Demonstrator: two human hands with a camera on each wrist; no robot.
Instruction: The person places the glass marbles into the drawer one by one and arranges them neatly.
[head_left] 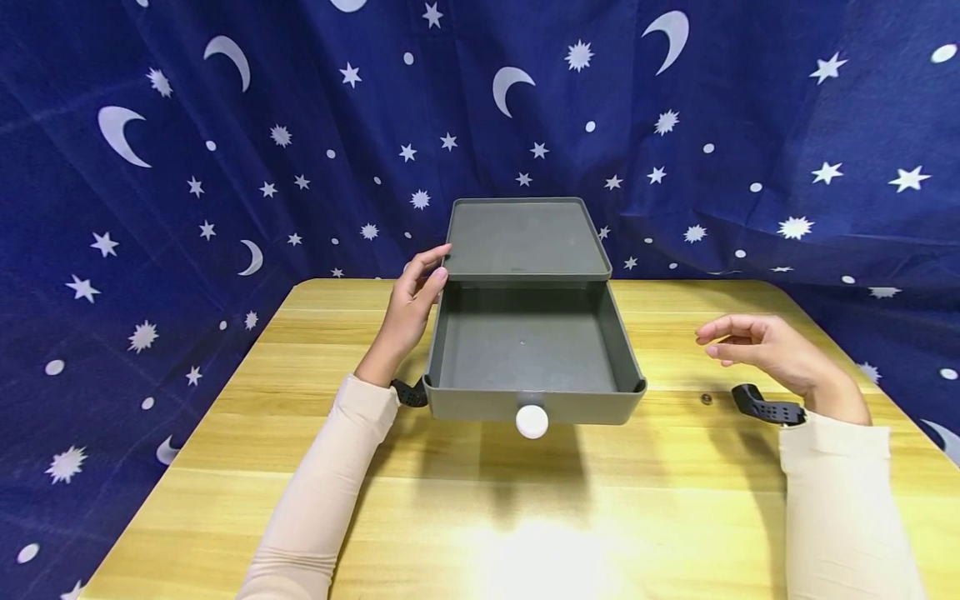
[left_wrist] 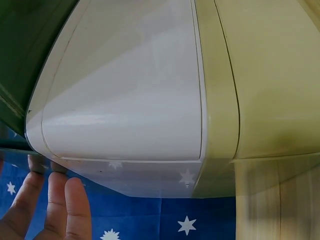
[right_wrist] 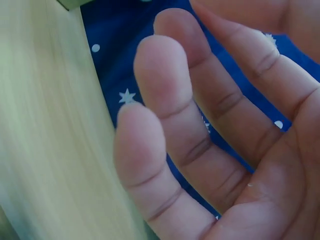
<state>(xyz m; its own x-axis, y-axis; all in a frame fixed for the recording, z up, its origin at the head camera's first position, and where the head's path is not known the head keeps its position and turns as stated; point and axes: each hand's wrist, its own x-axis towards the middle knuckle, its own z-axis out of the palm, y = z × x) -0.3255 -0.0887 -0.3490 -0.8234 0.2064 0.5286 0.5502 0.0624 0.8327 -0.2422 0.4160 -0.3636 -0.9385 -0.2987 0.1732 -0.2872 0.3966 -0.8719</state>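
A small chest with a grey, rimmed top (head_left: 528,237) stands mid-table. Its grey drawer (head_left: 525,342) is pulled out toward me, with nothing inside and a round white knob (head_left: 532,422) on the front. My left hand (head_left: 408,304) touches the left edge of the chest's top with extended fingertips. In the left wrist view the chest's white side panel (left_wrist: 125,100) fills the middle, and the fingers (left_wrist: 75,205) reach its edge. Over the table's right side hovers my right hand (head_left: 772,354), fingers loosely bent, holding nothing. Below it lies a small dark brown round object (head_left: 707,399).
The wooden table (head_left: 262,433) extends around the chest. Close behind hangs a dark blue curtain (head_left: 315,108) with white moons and stars. Black camera mounts (head_left: 768,408) sit on both wrists, the left one close beside the drawer.
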